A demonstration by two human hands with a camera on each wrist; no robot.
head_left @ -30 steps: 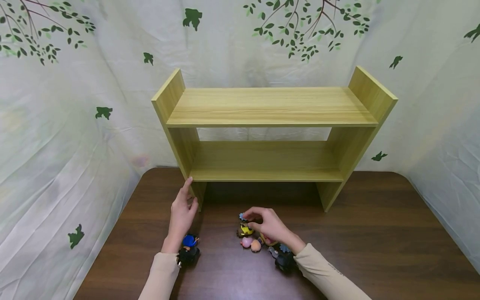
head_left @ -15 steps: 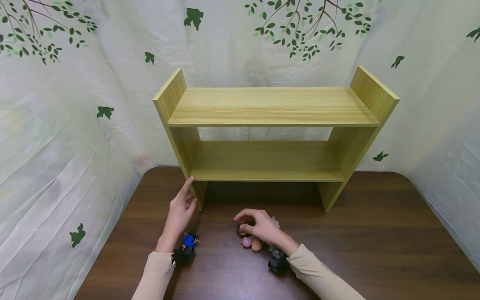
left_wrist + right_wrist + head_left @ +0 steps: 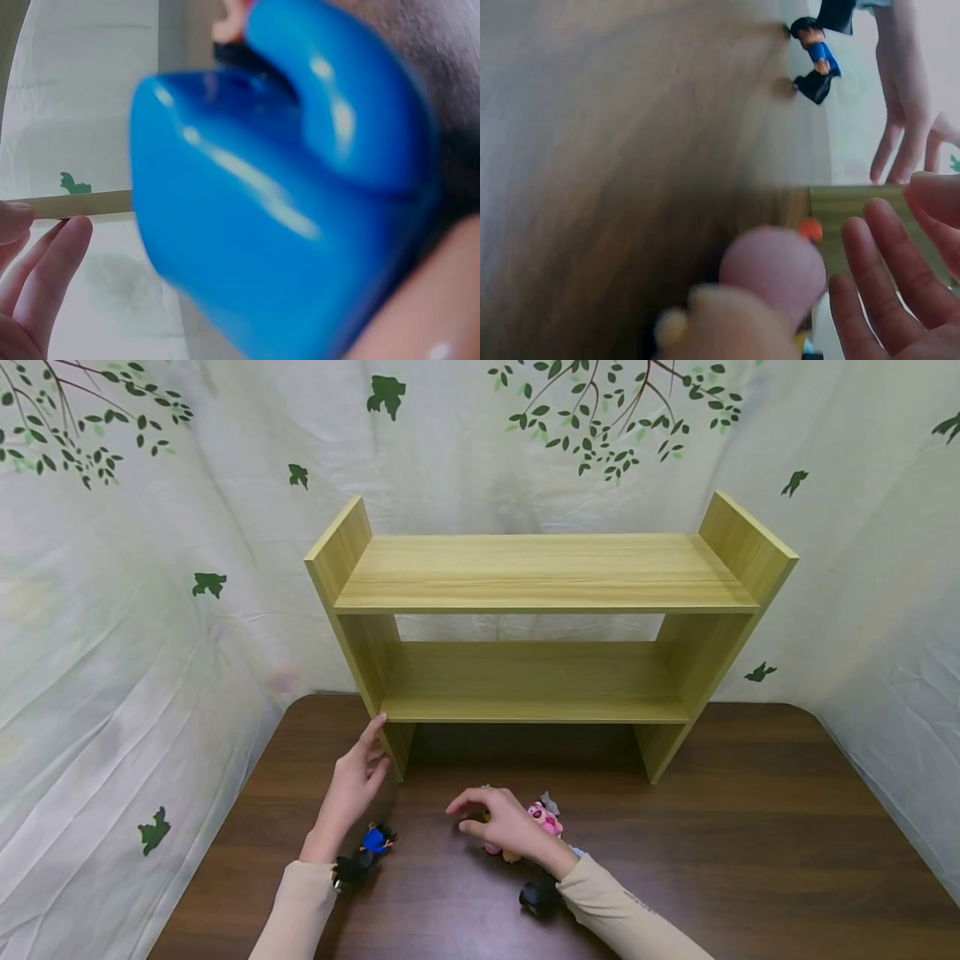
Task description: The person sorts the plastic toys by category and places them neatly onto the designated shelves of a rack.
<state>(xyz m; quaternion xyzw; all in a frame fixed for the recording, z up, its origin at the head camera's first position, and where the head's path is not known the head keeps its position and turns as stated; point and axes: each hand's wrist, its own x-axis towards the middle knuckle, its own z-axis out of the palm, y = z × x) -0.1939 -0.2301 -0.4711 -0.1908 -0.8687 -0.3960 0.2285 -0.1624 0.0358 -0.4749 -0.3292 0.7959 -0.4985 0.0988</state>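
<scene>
My left hand (image 3: 358, 781) reaches up to the wooden shelf (image 3: 540, 710), its index fingertip touching the front edge of the left side panel. Beside that wrist stands a small blue toy figure (image 3: 375, 840) with dark hair; its shiny blue body (image 3: 225, 225) fills much of the left wrist view. My right hand (image 3: 506, 822) hovers over a cluster of toy figures, fingers loosely bent and apart, holding nothing. Behind it shows a pink toy figure (image 3: 544, 818). A pink rounded toy (image 3: 772, 270) appears close up in the right wrist view. Other figures are partly hidden under the hand.
The two-tier shelf stands at the back of the brown table (image 3: 712, 860). A white cloth (image 3: 225, 652) printed with leaves hangs behind and at the sides. A black wrist device (image 3: 538, 897) sits by my right sleeve.
My right hand has moved left across the figures, uncovering the pink one on the right. The left forearm has shifted slightly left, its fingertip staying on the shelf.
</scene>
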